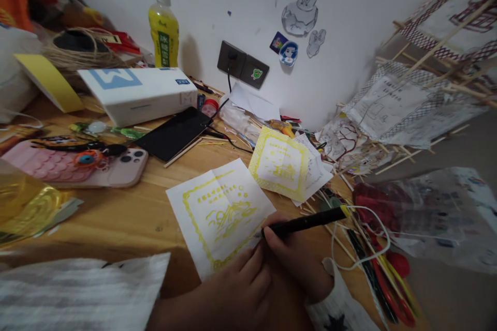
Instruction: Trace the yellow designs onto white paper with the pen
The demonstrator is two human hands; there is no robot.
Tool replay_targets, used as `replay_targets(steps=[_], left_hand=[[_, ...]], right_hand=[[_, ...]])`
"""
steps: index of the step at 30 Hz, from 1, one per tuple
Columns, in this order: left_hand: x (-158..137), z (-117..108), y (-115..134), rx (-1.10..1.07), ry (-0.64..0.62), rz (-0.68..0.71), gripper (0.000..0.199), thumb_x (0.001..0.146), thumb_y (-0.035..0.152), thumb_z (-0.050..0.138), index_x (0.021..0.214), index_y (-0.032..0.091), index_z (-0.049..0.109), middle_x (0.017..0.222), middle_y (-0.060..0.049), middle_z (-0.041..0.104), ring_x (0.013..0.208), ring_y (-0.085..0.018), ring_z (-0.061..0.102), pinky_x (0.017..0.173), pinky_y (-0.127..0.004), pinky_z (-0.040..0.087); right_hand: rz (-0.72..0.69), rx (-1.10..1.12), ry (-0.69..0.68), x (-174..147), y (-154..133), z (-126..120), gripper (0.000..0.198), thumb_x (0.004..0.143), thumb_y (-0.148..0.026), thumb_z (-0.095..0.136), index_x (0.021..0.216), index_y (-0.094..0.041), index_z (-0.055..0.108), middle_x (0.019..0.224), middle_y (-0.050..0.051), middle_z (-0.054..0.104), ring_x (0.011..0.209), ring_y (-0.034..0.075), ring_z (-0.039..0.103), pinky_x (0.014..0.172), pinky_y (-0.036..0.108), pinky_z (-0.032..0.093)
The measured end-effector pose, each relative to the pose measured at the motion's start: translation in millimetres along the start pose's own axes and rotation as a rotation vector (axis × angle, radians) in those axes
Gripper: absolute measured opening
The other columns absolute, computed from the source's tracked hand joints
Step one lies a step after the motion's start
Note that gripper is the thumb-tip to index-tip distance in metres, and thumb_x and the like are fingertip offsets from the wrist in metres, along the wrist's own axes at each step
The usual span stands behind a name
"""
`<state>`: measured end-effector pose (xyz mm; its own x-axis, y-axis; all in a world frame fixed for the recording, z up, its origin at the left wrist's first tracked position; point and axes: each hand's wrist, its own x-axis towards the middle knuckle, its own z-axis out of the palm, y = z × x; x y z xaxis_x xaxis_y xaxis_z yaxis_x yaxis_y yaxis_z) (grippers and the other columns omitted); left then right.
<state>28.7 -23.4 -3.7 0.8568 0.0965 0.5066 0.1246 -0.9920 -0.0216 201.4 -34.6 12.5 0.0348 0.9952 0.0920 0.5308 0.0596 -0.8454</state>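
Note:
My right hand (293,253) grips a black marker pen (298,223) with a yellow end, its tip near the lower right edge of a white paper sheet (205,191). That sheet bears a yellow wavy border, rows of characters and a drawing of hills or buildings. Close to the pen tip, my left hand (236,289) lies over the sheet's lower edge with its fingers laid out, holding nothing. Touching the sheet's upper right side is a second card (277,163) with a patterned yellow border and a yellow drawing.
Leftward lie a pink phone (128,168), a black phone (174,134), a white box (140,95) and a yellow drink bottle (163,31). At right stand stick frames with papers (392,103), above a clear plastic bag (446,217) and coloured rods (382,279). A wall socket (243,64) holds a cable.

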Motion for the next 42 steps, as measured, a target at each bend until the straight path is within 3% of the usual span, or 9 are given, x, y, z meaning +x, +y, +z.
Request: replay_targets(steps=[8, 13, 22, 29, 42], left_hand=[[0.8, 0.4, -1.0, -0.012, -0.077, 0.008, 0.026, 0.089, 0.029, 0.056, 0.099, 0.01, 0.071, 0.099, -0.014, 0.067, 0.111, -0.037, 0.058, 0.102, -0.05, 0.041], [0.4, 2.4, -0.6, -0.016, -0.081, 0.019, 0.029, 0.088, 0.031, 0.056, 0.098, 0.009, 0.071, 0.1, -0.017, 0.067, 0.108, -0.036, 0.059, 0.104, -0.052, 0.038], [0.6, -0.2, -1.1, -0.024, -0.079, 0.013, 0.028, 0.089, 0.034, 0.055, 0.098, 0.012, 0.072, 0.099, -0.012, 0.067, 0.11, -0.036, 0.058, 0.102, -0.047, 0.042], [0.1, -2.3, -1.5, -0.021, -0.075, 0.001, 0.026, 0.091, 0.03, 0.054, 0.099, 0.011, 0.07, 0.105, -0.014, 0.066, 0.109, -0.034, 0.057, 0.097, -0.047, 0.044], [-1.1, 0.5, -1.2, -0.019, -0.076, 0.009, 0.026, 0.09, 0.032, 0.055, 0.097, 0.012, 0.07, 0.105, -0.014, 0.065, 0.112, -0.036, 0.055, 0.102, -0.05, 0.037]], right_hand=[[0.016, -0.044, -0.058, 0.4, -7.3, -3.3, 0.007, 0.083, -0.025, 0.051, 0.076, -0.025, 0.053, 0.072, 0.001, 0.061, 0.069, 0.018, 0.062, 0.066, 0.031, 0.055], [-0.003, -0.076, -0.073, 0.2, -5.3, -2.8, 0.008, 0.083, -0.024, 0.052, 0.076, -0.024, 0.055, 0.072, 0.0, 0.062, 0.068, 0.016, 0.062, 0.064, 0.027, 0.054], [0.031, -0.055, 0.057, 1.6, -1.3, 1.5, 0.008, 0.081, -0.023, 0.05, 0.074, -0.025, 0.052, 0.07, 0.0, 0.062, 0.067, 0.018, 0.062, 0.063, 0.029, 0.054], [0.016, -0.019, 0.147, 6.3, -4.1, -2.2, 0.008, 0.079, -0.026, 0.049, 0.072, -0.025, 0.052, 0.068, 0.0, 0.066, 0.065, 0.017, 0.063, 0.061, 0.029, 0.054], [-0.008, -0.052, 0.011, 4.1, 2.2, -3.7, 0.008, 0.081, -0.025, 0.052, 0.074, -0.025, 0.056, 0.07, 0.0, 0.064, 0.067, 0.017, 0.063, 0.063, 0.027, 0.055]])
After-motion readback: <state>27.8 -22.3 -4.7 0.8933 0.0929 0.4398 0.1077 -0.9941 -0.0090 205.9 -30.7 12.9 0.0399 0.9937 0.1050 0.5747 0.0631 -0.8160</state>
